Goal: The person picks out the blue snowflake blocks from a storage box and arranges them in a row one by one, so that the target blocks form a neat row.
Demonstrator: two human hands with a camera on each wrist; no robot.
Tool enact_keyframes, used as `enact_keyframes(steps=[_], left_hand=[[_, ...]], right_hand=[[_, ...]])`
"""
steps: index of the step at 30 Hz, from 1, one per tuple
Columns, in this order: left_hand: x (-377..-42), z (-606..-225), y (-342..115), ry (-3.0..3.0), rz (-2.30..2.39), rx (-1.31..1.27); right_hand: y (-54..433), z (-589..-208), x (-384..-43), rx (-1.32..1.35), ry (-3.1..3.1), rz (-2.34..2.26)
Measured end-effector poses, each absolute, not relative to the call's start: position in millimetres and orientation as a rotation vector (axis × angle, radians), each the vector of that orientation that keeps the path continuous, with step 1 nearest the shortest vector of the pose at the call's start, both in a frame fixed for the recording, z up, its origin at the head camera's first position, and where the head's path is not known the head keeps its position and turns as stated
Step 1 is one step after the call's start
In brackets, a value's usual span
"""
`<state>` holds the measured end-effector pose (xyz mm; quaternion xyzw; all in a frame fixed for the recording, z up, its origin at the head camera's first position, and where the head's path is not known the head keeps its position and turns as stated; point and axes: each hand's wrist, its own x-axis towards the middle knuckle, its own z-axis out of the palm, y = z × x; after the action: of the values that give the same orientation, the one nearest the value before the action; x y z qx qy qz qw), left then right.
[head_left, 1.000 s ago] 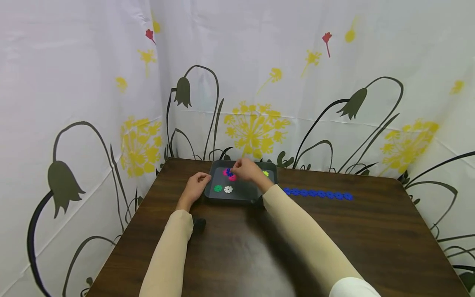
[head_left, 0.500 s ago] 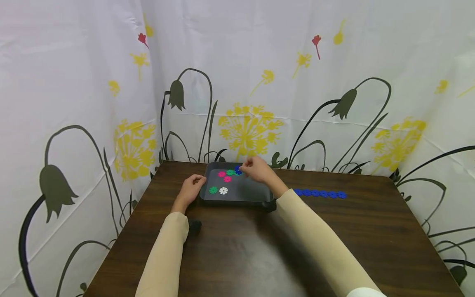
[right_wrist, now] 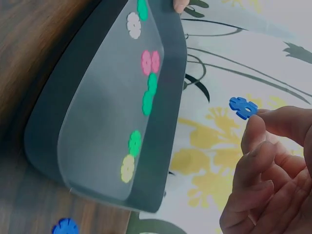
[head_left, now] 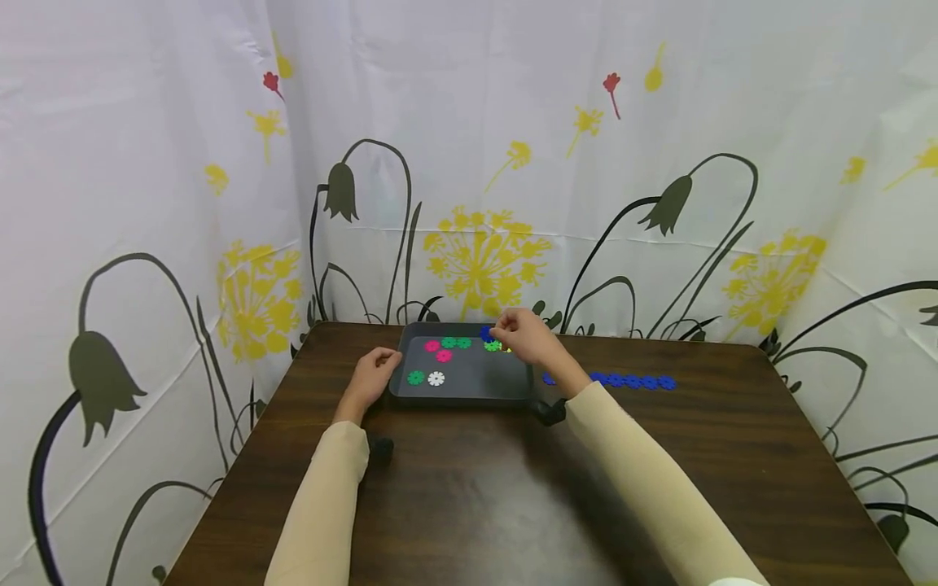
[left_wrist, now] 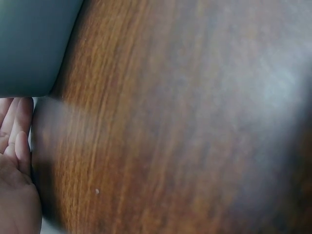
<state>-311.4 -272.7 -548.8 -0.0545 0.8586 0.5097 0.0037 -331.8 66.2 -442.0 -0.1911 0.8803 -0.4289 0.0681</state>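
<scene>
My right hand (head_left: 523, 334) pinches a blue flower-shaped plastic disc (right_wrist: 243, 107) between thumb and index finger, raised over the far right part of the dark grey tray (head_left: 469, 400). My left hand (head_left: 372, 374) grips the tray's left rim at its fingertips; in the left wrist view its fingers lie against the tray corner. On the tray floor lie matching discs: a pink pair (right_wrist: 150, 62), a dark green pair (head_left: 456, 343), a single green disc (head_left: 415, 378), a white disc (head_left: 436, 378), a bright green disc (right_wrist: 135, 143) and a yellow disc (right_wrist: 127, 168).
Right of the tray, a row of blue discs (head_left: 632, 381) lies on the brown wooden table (head_left: 469, 488), partly hidden by my right forearm. A flower-printed white curtain (head_left: 469, 163) hangs behind the table's far edge.
My right hand has carried the blue disc rightward, from over the pink discs past the dark green pair to the bright green one. My left hand stays at the tray's left rim.
</scene>
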Motion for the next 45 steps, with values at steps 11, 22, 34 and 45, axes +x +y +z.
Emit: enact_keyframes(steps=[11, 22, 34, 45], left_hand=[[-311.1, -549.3, -273.0, 2.668, 1.585, -0.218], [-311.0, -551.4, -271.6, 2.679, 1.582, -0.214], [-311.1, -543.9, -270.6, 2.692, 1.581, -0.19], [-311.0, -545.0, -268.9, 2.685, 1.575, -0.212]], right_hand=[[97.9, -443.5, -327.2, -0.547, 2.764, -1.207], [124.9, -443.7, -320.0, -0.554, 2.802, -1.252], [151.7, -437.4, -319.0, -0.511, 2.822, -1.267], [180.0, -433.6, -324.0, -0.499, 2.849, -1.263]])
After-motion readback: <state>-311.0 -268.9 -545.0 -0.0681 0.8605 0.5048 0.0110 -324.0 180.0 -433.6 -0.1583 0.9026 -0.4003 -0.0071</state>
